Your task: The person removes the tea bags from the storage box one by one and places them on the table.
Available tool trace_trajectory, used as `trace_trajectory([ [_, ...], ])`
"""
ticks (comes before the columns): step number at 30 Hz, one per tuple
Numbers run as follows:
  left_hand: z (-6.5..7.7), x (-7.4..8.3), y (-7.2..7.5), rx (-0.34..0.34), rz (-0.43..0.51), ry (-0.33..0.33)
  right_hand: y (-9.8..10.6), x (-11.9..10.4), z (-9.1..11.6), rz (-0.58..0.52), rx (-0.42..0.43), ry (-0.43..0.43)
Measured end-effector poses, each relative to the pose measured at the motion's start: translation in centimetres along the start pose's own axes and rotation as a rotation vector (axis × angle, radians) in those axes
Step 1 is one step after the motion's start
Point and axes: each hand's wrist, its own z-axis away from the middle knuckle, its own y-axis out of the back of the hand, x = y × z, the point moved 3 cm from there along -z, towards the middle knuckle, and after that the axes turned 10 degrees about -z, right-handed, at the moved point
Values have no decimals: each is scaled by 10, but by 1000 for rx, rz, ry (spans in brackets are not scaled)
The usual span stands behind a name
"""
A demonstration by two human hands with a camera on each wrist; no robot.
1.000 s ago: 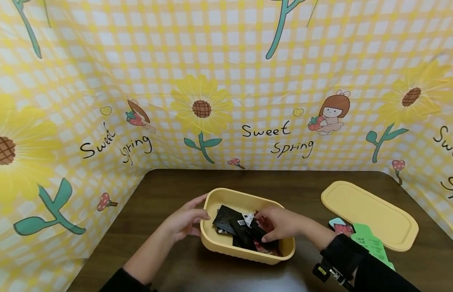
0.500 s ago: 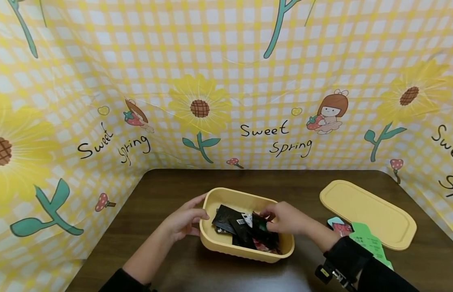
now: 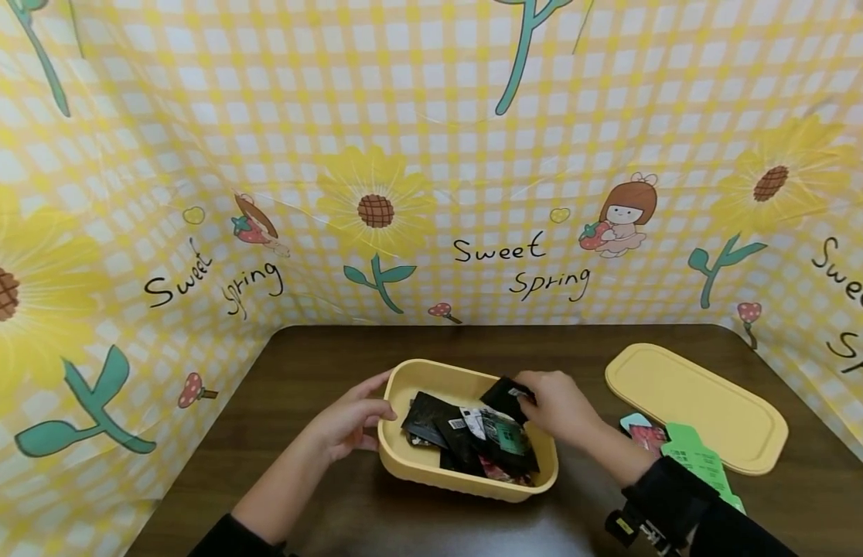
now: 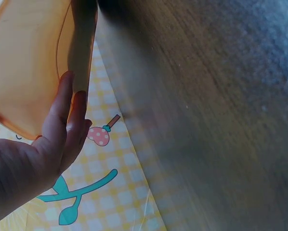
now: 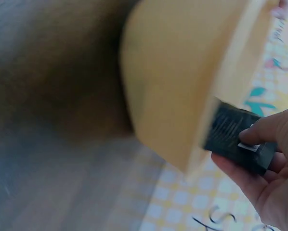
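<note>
A pale yellow plastic box (image 3: pixel 466 483) without its lid stands on the dark table. My left hand (image 3: pixel 348 422) grips its left end, thumb over the rim and fingers along the outside, as the left wrist view also shows. Several black packets (image 3: pixel 459 433) lie in a pile inside, some with white, green or red print. Above the box's right back rim, my right hand (image 3: pixel 560 406) pinches a small black packet (image 5: pixel 233 132) that has a white label. The thumb presses its face and the fingers support the other side.
The yellow lid (image 3: pixel 696 402) lies flat at the right. In front of it are a green cut-out card (image 3: pixel 699 456) and a small red-printed packet (image 3: pixel 646 435). A yellow checked cloth (image 3: pixel 417 116) rises behind the table and along its sides.
My right hand has lifted a black packet out of the pile, up toward the back right rim. A packet with green print now shows on the pile. The left hand keeps its grip.
</note>
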Motion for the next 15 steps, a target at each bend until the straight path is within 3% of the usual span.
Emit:
trace_trajectory([
  [4, 1, 0, 0, 6, -6, 3, 33, 7, 4, -75, 101, -111],
  [8, 1, 0, 1, 3, -2, -2, 71, 26, 16, -79, 170, -249],
  [15, 1, 0, -1, -4, -1, -1, 121, 73, 59, -86, 145, -507],
])
